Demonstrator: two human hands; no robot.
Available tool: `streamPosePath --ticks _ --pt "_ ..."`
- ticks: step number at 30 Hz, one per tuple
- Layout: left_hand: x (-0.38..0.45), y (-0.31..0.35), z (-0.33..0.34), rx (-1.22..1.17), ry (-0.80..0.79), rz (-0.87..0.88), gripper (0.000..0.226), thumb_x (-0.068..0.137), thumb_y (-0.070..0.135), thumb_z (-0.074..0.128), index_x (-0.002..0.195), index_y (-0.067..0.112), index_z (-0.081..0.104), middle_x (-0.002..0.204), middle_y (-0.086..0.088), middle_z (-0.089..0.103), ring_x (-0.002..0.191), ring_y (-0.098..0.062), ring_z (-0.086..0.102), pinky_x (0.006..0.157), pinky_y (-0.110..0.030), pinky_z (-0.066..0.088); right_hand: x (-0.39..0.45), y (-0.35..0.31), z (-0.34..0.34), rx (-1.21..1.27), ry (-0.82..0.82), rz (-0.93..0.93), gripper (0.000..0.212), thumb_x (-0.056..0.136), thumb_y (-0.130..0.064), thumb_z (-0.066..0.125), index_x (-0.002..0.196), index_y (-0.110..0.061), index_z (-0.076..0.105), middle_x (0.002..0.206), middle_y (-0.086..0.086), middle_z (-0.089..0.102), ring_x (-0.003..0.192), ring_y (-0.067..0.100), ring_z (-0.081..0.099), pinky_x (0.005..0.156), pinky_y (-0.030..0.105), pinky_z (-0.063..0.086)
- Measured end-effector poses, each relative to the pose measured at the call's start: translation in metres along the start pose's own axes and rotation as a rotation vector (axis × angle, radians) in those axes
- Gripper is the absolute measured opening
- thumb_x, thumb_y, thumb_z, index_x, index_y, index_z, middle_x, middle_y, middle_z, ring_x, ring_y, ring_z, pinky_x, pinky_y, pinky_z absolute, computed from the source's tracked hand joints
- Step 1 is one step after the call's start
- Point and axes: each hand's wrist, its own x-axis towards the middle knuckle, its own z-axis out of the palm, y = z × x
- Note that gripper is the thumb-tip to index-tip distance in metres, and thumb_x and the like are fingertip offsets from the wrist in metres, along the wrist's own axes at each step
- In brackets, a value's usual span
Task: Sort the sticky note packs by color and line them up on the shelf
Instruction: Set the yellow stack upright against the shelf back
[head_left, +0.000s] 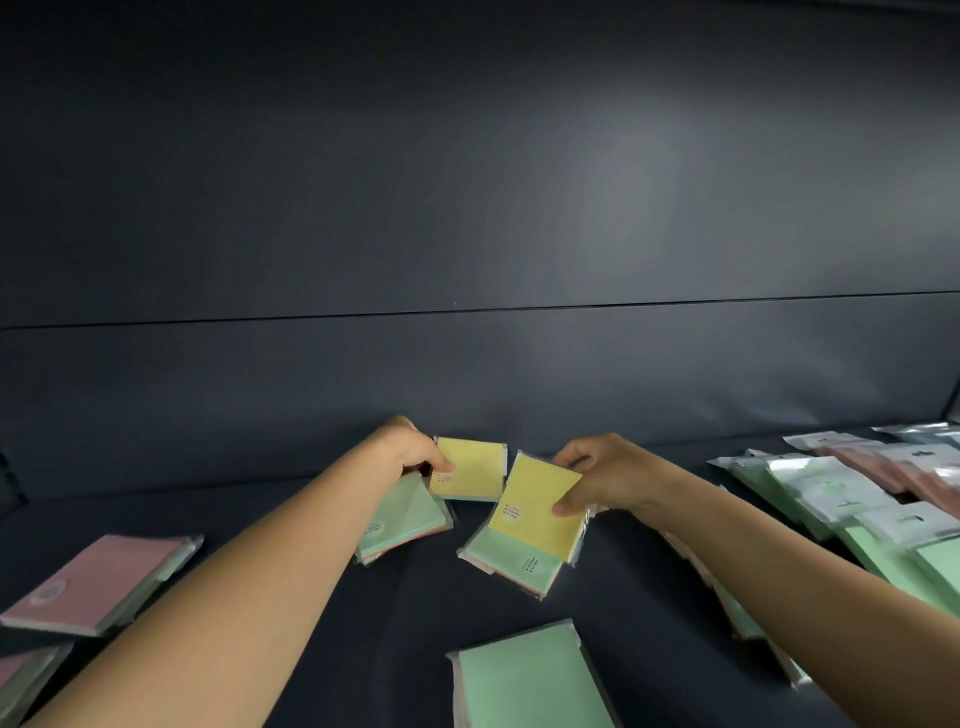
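— What stands behind the left grip (415, 457) and the right grip (597, 478)?
— A dark grey back panel (467, 208), rising well above both.
— Any marks on it?
— One thin horizontal seam (467, 310) above the grips, and a dull patch of glare (634, 176) higher, over the right one.

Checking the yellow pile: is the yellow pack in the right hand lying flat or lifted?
Lifted and tilted: the right hand pinches the yellow pack above a green pack.

Nothing here can be read. The yellow pack (535, 506) and the green pack (514, 564) under it, mid-shelf, carry small printed lines, and the pink pack (98, 582) near the shelf's left edge bears a round sticker, all too blurred.
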Motion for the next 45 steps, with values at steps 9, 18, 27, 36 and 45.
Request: streamPosePath --ticks 9,18,27,36,45 --pt "-0.061 0.0 0.0 -0.588 0.064 0.171 0.034 0.079 0.0 0.071 0.112 -0.002 0.063 0.105 -0.015 0.069 0.097 -0.028 0.066 0.091 -0.039 0.052 -0.033 -0.005 -0.006 0.71 0.236 -0.072 0.019 0.078 0.008 0.067 0.096 0.001 0.067 0.094 0.012 0.071 0.083 0.021 0.068 0.066 0.023 0.054" --pt "-0.15 -0.041 -0.064 -0.803 0.216 0.208 0.016 0.082 -0.002 0.067 0.098 0.003 0.067 0.095 -0.01 0.069 0.087 -0.023 0.067 0.081 -0.032 0.055 -0.08 -0.053 0.036 0.823 0.13 -0.103 0.013 0.088 -0.002 0.06 0.1 -0.004 0.064 0.095 0.009 0.07 0.086 0.019 0.067 0.071 0.029 0.051" --pt "-0.202 -0.138 -0.168 -0.913 0.36 0.227 0.023 0.081 0.0 0.068 0.104 0.003 0.067 0.103 -0.011 0.068 0.095 -0.024 0.067 0.084 -0.029 0.052 -0.121 -0.139 0.138 0.754 0.056 -0.191 0.012 0.086 -0.002 0.064 0.097 -0.005 0.068 0.091 0.008 0.074 0.081 0.018 0.07 0.076 0.029 0.054" --pt "-0.241 -0.273 -0.307 -0.961 0.444 0.212 0.019 0.083 -0.001 0.067 0.101 0.003 0.064 0.101 -0.011 0.066 0.092 -0.022 0.065 0.081 -0.028 0.052 -0.149 -0.225 0.305 0.679 0.082 -0.152 0.015 0.084 0.002 0.065 0.097 -0.006 0.063 0.086 0.01 0.069 0.073 0.017 0.066 0.067 0.026 0.055" --pt "-0.249 -0.334 -0.365 -1.031 0.363 0.173 0.022 0.084 -0.002 0.065 0.106 0.0 0.063 0.108 -0.014 0.066 0.097 -0.023 0.065 0.086 -0.029 0.051 -0.149 -0.263 0.392 0.401 0.056 -0.061 0.024 0.073 -0.012 0.079 0.089 -0.003 0.063 0.079 0.014 0.057 0.07 0.022 0.051 0.066 0.033 0.042"
